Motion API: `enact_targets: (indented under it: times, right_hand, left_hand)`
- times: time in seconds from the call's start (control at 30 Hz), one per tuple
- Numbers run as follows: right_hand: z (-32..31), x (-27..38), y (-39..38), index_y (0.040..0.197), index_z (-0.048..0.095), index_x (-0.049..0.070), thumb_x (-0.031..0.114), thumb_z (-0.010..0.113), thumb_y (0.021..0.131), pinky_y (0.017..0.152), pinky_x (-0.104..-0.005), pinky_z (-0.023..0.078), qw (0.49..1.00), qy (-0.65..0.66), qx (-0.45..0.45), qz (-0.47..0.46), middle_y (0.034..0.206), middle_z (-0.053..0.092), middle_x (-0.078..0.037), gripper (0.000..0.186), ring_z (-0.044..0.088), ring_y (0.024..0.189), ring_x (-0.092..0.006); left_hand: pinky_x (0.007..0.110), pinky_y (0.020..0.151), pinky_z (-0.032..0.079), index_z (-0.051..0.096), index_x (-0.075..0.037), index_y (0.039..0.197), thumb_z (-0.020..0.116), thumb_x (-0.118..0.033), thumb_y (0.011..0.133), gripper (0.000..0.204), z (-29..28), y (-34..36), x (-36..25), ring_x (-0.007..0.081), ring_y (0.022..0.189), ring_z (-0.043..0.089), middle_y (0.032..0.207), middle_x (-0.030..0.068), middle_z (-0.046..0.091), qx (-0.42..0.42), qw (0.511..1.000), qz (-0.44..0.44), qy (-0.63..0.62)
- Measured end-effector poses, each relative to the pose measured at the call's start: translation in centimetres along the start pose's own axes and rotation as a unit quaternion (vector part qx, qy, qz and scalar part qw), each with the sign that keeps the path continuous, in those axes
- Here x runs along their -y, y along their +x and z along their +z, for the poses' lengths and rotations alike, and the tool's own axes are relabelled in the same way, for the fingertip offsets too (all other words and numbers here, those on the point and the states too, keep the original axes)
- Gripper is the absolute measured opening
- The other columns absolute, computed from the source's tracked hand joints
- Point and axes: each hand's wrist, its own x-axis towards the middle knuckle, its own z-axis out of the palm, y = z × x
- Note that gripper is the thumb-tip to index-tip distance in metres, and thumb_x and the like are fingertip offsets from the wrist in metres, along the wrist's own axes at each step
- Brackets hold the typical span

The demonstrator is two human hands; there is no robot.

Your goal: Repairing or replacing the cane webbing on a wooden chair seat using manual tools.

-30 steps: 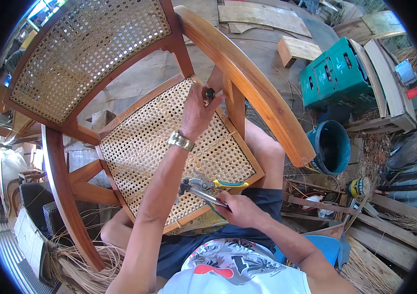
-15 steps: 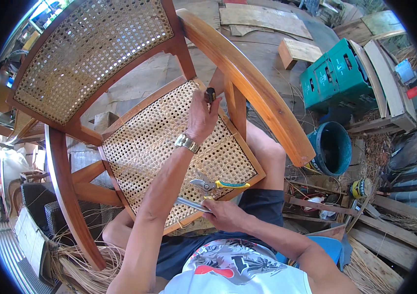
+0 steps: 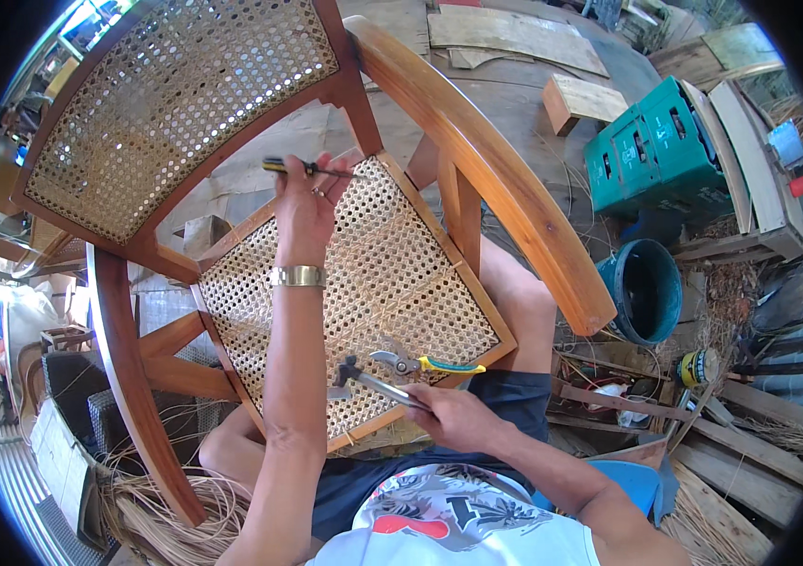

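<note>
My left hand is raised near the back corner of the cane seat, closed on a screwdriver with a yellow-black handle and thin shaft, held sideways. My right hand grips a steel-handled hammer low over the front of the seat. Pruning shears with yellow-green grips lie on the seat just beyond the hammer. The wooden chair has a cane backrest and broad curved arms; the polished right armrest arches beside the seat. My left forearm hides part of the seat.
A green crate with planks beside it, a wooden block and a dark blue bucket stand to the right. A small yellow can is among scrap wood. Coiled cane strands lie at lower left, and plywood sheets lie behind.
My left hand has moved left from the seat's back right corner with the screwdriver, which has turned sideways. My right hand has shifted slightly, the hammer still in it.
</note>
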Motion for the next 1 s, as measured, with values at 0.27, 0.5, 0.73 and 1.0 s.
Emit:
enact_targets:
  times: [0.27,0.5,0.73,1.0]
  right_hand:
    - [-0.4,-1.5,1.1,0.129,0.055,0.004,0.028,0.065,0.098,0.076,-0.0498,0.058,0.993,-0.111,-0.042,0.023,0.103,0.071,-0.023,0.040,0.072,0.088,-0.0392]
    - [-3.2,0.5,0.5,0.136,0.055,0.009,0.034,0.066,0.097,0.081,-0.0519,0.058,0.976,-0.199,0.021,0.081,0.112,0.070,-0.020,0.048,0.071,0.094,-0.0406]
    - [-5.1,-0.1,2.5,0.130,0.058,0.000,0.032,0.065,0.099,0.086,-0.0505,0.055,0.986,-0.117,-0.115,0.041,0.116,0.069,-0.023,0.045,0.068,0.105,-0.0419]
    - [-2.3,0.2,2.1,0.133,0.053,0.002,0.029,0.072,0.093,0.078,-0.0470,0.057,0.975,-0.169,-0.144,-0.016,0.102,0.066,-0.019,0.052,0.069,0.094,-0.0371]
  left_hand:
    - [0.050,0.098,0.061,0.058,0.003,0.124,0.064,-0.014,0.103,0.028,-2.4,-0.8,6.1,0.0338,0.113,0.069,0.122,0.0175,0.066,0.049,0.988,-0.145,-0.035]
    - [0.047,0.086,0.066,0.058,-0.014,0.129,0.065,-0.028,0.102,0.031,-2.0,-1.8,7.1,0.0344,0.102,0.073,0.117,0.0169,0.069,0.034,0.997,-0.065,-0.017]
    - [0.038,0.076,0.068,0.036,-0.017,0.142,0.058,-0.032,0.106,0.045,-1.3,-1.5,7.2,0.0300,0.087,0.077,0.115,0.0196,0.070,0.078,0.984,-0.058,0.153]
    - [0.032,0.087,0.064,0.061,-0.003,0.119,0.068,-0.014,0.101,0.022,-3.5,-1.7,9.7,0.0198,0.096,0.073,0.114,0.0178,0.073,0.073,0.988,-0.079,0.110]
